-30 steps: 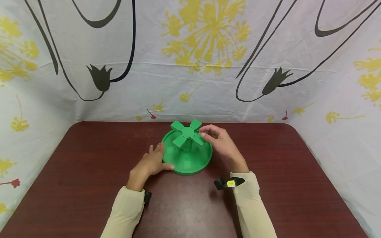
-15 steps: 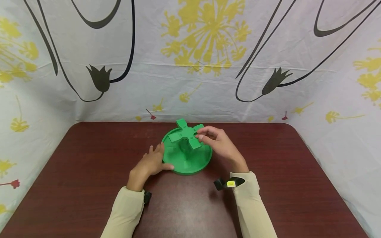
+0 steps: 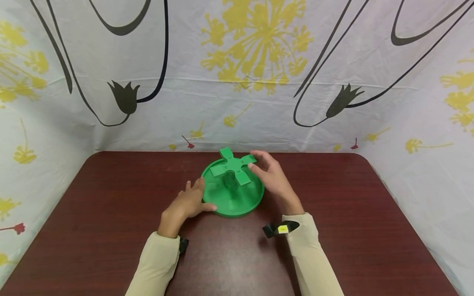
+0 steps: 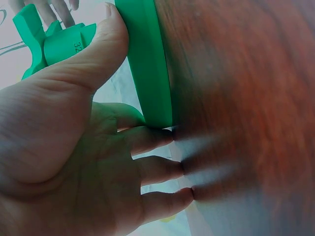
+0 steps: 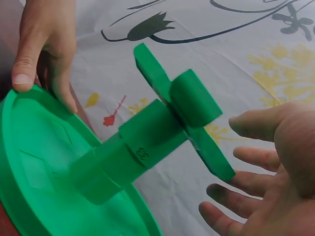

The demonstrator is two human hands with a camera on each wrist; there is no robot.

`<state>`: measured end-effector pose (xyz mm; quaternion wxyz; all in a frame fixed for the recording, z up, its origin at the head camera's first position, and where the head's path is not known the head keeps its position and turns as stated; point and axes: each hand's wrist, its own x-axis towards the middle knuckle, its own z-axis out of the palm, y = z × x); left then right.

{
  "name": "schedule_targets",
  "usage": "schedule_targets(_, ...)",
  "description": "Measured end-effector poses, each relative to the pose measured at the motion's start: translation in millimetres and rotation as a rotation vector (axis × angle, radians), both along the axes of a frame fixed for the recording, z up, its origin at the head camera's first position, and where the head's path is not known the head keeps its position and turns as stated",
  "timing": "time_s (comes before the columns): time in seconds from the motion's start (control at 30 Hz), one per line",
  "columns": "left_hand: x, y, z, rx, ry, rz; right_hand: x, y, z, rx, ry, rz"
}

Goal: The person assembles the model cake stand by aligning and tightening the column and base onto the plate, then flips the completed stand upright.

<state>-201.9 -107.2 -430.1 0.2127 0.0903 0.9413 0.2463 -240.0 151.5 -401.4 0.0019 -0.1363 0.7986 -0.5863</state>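
Observation:
A round green dish-shaped base (image 3: 240, 203) stands on the table, with a thick post (image 5: 113, 162) rising from its centre. Topping the post is a green cross-shaped handle (image 3: 234, 165) with four flat arms and small numbers. My left hand (image 3: 187, 201) holds the left side of the base. Its thumb (image 4: 110, 34) lies at the rim, while the other fingertips reach down to the table beside it. My right hand (image 3: 272, 174) is at the right of the handle, fingers spread and loosely bent, with nothing held; the right wrist view shows its fingertips close by one arm.
The dark red-brown table (image 3: 111, 213) extends to both sides. Behind it hangs a white cloth (image 3: 185, 115) printed with yellow flowers and dark stems. A black strap with a yellow label (image 3: 283, 228) is at the right wrist.
The cross-shaped handle has turned, then stayed as it was half a second ago. My right hand has spread its fingers off the handle's arm. My left hand has not moved.

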Motion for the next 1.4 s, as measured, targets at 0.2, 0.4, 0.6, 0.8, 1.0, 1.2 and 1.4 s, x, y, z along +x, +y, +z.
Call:
schedule_targets(0.2,0.0,1.0,0.1,-0.001,-0.005,0.003,0.1,1,-1.4,0.002,0.020,-0.014)
schedule_targets(0.4,-0.2,1.3,0.2,-0.006,-0.004,0.003,2.0,1,0.4,0.031,0.024,-0.003)
schedule_targets(0.6,0.0,0.4,0.8,0.004,-0.007,0.000,5.4,-1,4.4,0.091,0.041,0.068)
schedule_targets(0.8,0.0,0.0,0.7,0.012,-0.011,0.003,7.6,-5,7.2,0.083,0.006,0.133)
schedule_targets(1.0,-0.9,0.1,-0.3,0.007,-0.007,0.006,7.2,-4,7.0,0.052,-0.004,0.155)
schedule_targets(1.2,-1.1,0.3,-0.2,0.010,-0.004,0.003,7.3,-2,10.2,-0.033,0.079,-0.100)
schedule_targets(1.4,0.2,0.4,0.6,0.016,0.001,0.000,5.5,-1,8.3,0.010,0.089,-0.125)
